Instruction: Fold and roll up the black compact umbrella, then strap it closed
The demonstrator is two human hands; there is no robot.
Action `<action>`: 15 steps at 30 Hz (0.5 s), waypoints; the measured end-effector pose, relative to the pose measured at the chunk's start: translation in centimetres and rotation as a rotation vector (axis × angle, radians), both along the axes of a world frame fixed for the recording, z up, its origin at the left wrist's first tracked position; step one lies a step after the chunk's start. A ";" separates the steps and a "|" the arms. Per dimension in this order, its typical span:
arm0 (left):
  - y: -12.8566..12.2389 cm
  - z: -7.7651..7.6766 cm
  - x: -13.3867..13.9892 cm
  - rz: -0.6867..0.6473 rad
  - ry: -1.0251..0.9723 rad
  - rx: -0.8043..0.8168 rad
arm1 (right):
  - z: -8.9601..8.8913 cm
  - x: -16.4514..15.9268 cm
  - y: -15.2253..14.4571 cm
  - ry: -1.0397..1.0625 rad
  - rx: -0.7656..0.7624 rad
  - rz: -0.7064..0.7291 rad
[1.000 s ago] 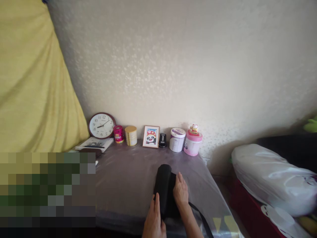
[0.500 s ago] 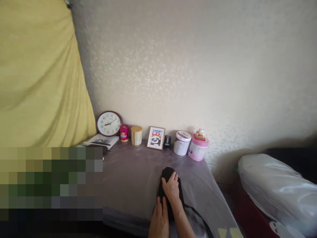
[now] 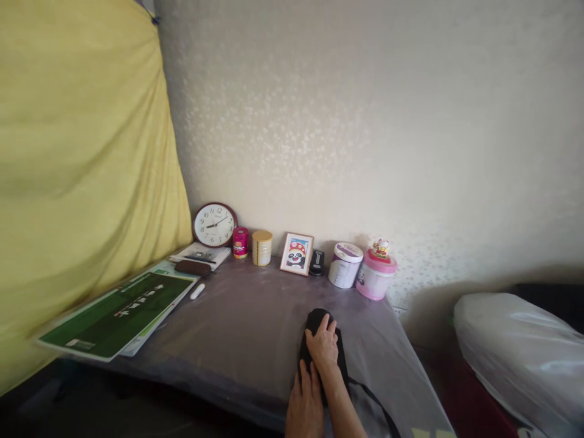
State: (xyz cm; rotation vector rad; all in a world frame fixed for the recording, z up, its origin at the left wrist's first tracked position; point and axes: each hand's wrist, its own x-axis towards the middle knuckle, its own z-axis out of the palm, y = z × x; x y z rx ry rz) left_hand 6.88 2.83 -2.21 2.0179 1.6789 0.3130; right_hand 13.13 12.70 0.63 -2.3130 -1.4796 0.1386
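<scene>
Long black fabric bundle (image 3: 316,319) near right on grey sheet-covered bench (image 3: 246,316). Flat green rectangular board (image 3: 123,313) left. Far edge, left to right: round brown-rimmed clock (image 3: 215,224), pink cylindrical tin (image 3: 240,243), yellow-lidded round can (image 3: 261,250), tan-framed rectangular picture (image 3: 297,253), purple-white round tub (image 3: 345,266), pink-lidded round tub (image 3: 376,277).

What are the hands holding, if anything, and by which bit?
A black bundle: right hand on its far part, left hand on its near part. Whether they grip it, I can't tell.

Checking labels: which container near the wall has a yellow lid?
The striped can, second from left, beside the picture frame; the magenta can, purple tub and pink tub have differently coloured tops.
</scene>
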 end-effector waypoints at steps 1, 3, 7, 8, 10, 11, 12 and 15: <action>0.0 0.1 0.0 0.002 0.022 -0.004 | 0.2 -0.1 0.0 0.006 -0.018 0.001; 0.1 0.3 -0.2 -0.018 0.053 0.009 | 0.6 -0.2 -0.2 0.017 -0.042 0.005; -0.2 0.1 -2.0 -0.114 -0.008 0.017 | 1.0 -0.3 -0.3 0.039 -0.063 0.006; -0.4 0.0 -2.6 -0.146 -0.054 0.009 | 1.0 -0.2 -0.4 0.051 -0.065 0.004; -1.1 -0.4 -4.0 -0.183 -0.188 0.003 | 0.9 -0.2 -0.3 0.068 -0.059 0.000; -1.5 -0.7 -4.7 -0.146 -0.284 0.024 | 0.8 -0.2 -0.3 0.073 -0.050 0.000; -1.9 -1.0 -5.3 -0.082 -0.381 0.025 | 0.6 -0.1 -0.3 0.077 -0.038 0.001; -2.7 -1.6 -6.5 0.078 -0.628 -0.155 | 0.3 0.0 -0.2 0.096 -0.006 0.009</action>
